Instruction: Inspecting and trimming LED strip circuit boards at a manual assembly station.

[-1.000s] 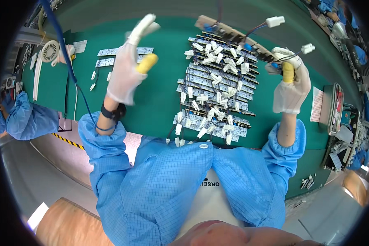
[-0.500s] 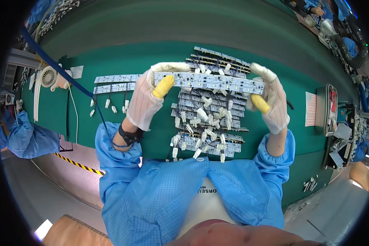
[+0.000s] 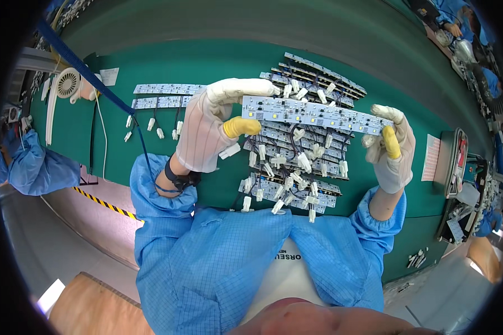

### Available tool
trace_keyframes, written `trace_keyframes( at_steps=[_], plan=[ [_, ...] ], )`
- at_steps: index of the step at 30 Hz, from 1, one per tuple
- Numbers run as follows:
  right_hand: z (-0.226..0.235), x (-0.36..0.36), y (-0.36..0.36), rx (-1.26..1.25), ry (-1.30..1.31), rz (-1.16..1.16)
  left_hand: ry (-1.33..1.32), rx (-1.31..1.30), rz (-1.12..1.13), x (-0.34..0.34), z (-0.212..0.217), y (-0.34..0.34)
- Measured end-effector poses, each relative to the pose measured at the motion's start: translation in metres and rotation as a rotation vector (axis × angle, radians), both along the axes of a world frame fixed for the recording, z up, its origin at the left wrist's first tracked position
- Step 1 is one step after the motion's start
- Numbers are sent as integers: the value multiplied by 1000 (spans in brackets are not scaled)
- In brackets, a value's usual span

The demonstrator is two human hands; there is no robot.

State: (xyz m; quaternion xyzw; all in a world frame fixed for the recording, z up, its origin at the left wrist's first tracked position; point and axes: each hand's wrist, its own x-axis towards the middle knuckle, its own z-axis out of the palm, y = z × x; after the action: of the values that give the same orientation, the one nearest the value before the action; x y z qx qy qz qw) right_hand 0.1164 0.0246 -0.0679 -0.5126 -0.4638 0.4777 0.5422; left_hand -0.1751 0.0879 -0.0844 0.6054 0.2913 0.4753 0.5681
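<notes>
Both my hands wear whitish striped gloves with yellow thumb covers. Between them is a long white LED circuit board strip [image 3: 313, 114], its component face showing, raised over a stack of similar strips. My left hand [image 3: 209, 120] curls around its left end, fingers along the upper edge and thumb at the lower edge. At the other end, my right hand [image 3: 395, 142] pinches the strip, with its thumb on the corner. Below lies the stack of LED strips [image 3: 271, 190], with dark wires and white plug connectors [image 3: 304, 162] spread over it. A loose-looking white connector [image 3: 229, 151] hangs beside my left wrist.
More wired LED strips [image 3: 162, 102] lie on the green mat [image 3: 218, 64] at left. Farther left is a small white fan [image 3: 68, 84]. A blue cord [image 3: 84, 70] crosses the left side. On the right are a metal tray [image 3: 451, 162] and small white parts [image 3: 417, 258].
The strip and both hands appear farther right in the view, which has also shifted. My left thumb has slid off the strip's face to its lower edge; my right thumb now sits on the right corner.
</notes>
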Motion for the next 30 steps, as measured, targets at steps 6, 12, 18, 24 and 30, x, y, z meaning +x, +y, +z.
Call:
trace_keyframes(
  at_steps=[6, 12, 18, 24, 30],
  plan=[
    [-4, 1, -2, 140, -156, -86, 336, 362, -6, -12, 0, 5],
    [3, 7, -6, 59, -81, 44, 215, 213, 0, -7, 3, 2],
    [1, 11, -5, 100, -40, 91, 244, 299, -8, -12, 0, 7],
    [2, 5, -7, 127, -94, 10, 212, 314, -5, -10, 0, 6],
    [3, 10, -7, 122, -86, 18, 206, 307, -31, -11, -1, 5]
  ],
)
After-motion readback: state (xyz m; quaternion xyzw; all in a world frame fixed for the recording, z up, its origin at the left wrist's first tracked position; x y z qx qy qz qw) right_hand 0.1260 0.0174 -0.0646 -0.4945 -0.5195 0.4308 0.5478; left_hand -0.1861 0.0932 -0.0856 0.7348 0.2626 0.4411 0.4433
